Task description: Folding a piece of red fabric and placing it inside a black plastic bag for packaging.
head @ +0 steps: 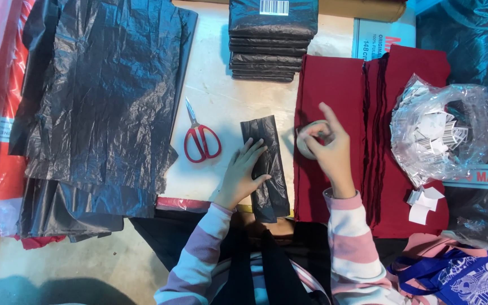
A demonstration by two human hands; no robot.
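Observation:
A narrow folded black plastic bag lies lengthwise on the pale table in front of me. My left hand rests flat on its left side, fingers spread and pressing it down. My right hand hovers over a stack of dark red cloth and grips a roll of clear tape, fingertips pinching at its rim. Both sleeves are pink and white striped.
Red-handled scissors lie left of the bag. Large crumpled black bags cover the left side. A stack of folded black bags sits at the back. A clear bag of white paper labels is at right, loose labels below it.

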